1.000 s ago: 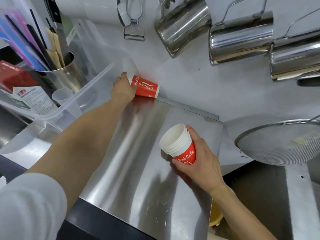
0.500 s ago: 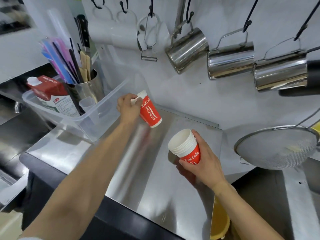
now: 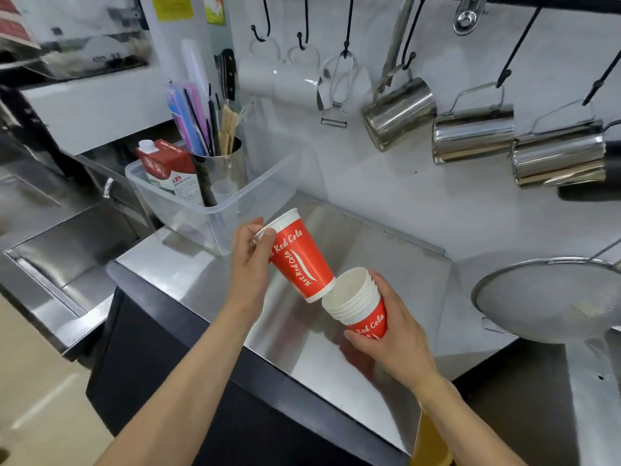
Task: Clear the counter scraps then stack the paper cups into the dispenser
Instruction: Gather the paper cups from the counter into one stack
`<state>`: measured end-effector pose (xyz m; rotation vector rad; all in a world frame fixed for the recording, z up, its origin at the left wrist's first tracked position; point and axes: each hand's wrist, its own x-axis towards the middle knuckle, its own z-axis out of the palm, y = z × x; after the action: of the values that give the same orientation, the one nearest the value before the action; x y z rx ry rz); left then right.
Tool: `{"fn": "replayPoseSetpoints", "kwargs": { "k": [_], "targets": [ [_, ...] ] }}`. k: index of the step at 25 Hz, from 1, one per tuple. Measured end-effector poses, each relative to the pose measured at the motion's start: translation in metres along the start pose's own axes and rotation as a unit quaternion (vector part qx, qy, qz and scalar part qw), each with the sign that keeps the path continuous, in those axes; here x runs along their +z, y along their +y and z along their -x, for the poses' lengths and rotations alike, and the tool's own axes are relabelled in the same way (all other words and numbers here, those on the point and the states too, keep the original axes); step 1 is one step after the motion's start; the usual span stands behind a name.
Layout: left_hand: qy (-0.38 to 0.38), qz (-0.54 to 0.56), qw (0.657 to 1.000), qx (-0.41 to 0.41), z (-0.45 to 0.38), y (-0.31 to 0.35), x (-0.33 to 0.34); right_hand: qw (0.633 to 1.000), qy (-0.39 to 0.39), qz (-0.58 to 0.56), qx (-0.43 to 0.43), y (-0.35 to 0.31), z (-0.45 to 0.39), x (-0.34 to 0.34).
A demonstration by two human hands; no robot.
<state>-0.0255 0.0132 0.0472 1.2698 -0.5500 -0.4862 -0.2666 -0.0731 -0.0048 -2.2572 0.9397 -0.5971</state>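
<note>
Holding a single red paper cup (image 3: pixel 299 260) tilted above the steel counter (image 3: pixel 379 250), the left hand (image 3: pixel 250 260) pinches it near the white rim, thumb across the top. The cup's base points down toward the open mouth of a stack (image 3: pixel 358 302) of nested cups, almost touching its rim. The right hand (image 3: pixel 396 334) wraps around the lower part of that stack, fingers closed, hiding most of its red side; only part of the lettering shows. Whether the stack rests on the counter or is lifted cannot be told.

Behind the left hand sits a clear plastic bin (image 3: pixel 215 210) holding a red carton (image 3: pixel 168 169) and a steel holder of straws (image 3: pixel 198 126). Its contents are blurred through the plastic. On the white wall (image 3: pixel 386 196) hang three steel jugs (image 3: pixel 473 136), white mugs (image 3: pixel 285 79) and a peeler (image 3: pixel 334 105). A mesh strainer (image 3: pixel 551 297) is cut off at the right edge. Something yellow (image 3: pixel 430 438) shows below the counter's front corner, mostly hidden. At the left, more steel surfaces and a pale floor appear blurred.
</note>
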Motion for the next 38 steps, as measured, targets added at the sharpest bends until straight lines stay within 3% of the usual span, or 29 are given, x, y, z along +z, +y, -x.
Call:
{"fn": "replayPoseSetpoints", "kwargs": {
  "k": [12, 18, 24, 28, 38],
  "targets": [
    [0.000, 0.025, 1.000, 0.015, 0.073, 0.006, -0.016, 0.999, -0.033, 0.006, -0.029, -0.014, 0.031, 0.000],
    [-0.043, 0.008, 0.999, -0.002, 0.094, -0.003, -0.013, 0.998, -0.045, 0.002, -0.037, -0.012, 0.033, -0.002],
    [-0.102, -0.099, 0.990, -0.006, 0.110, -0.018, -0.003, 0.997, -0.050, -0.011, -0.049, -0.008, 0.031, -0.003],
    [-0.130, -0.072, 0.989, -0.013, 0.119, -0.021, 0.010, 0.996, -0.062, -0.018, -0.054, -0.004, 0.028, -0.004],
    [-0.105, -0.053, 0.992, -0.044, 0.142, -0.030, 0.035, 0.991, -0.086, -0.045, -0.091, 0.005, 0.019, -0.010]
  ]
}}
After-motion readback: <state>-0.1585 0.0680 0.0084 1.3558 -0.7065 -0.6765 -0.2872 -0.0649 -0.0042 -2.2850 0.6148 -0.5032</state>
